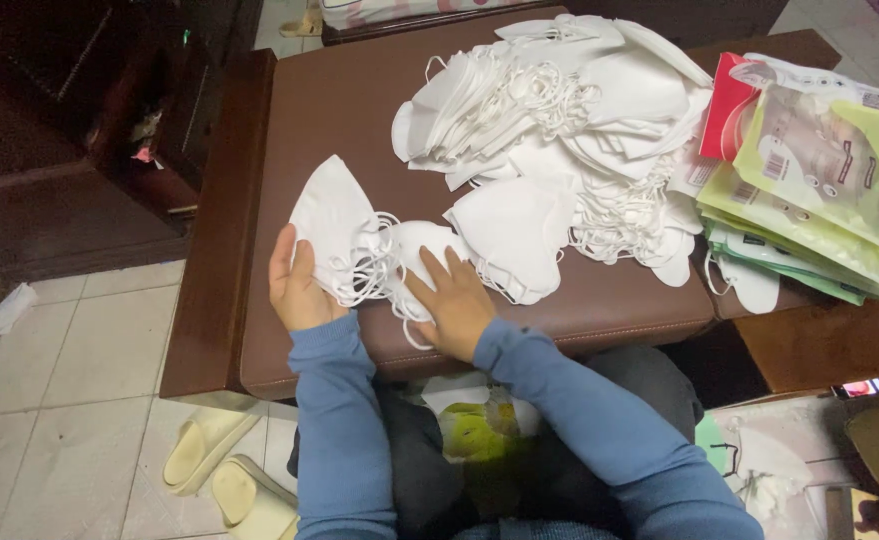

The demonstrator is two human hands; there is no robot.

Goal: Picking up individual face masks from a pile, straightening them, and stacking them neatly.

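Brown cushion: two hands, left hand, right hand, two masks.

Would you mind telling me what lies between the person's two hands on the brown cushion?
In the head view, tangled white ear loops of the white face masks lie between the left hand and right hand.

Pale tiled floor, dark wooden cabinet at left, brown padded bench with wooden edge, cream slippers on the floor
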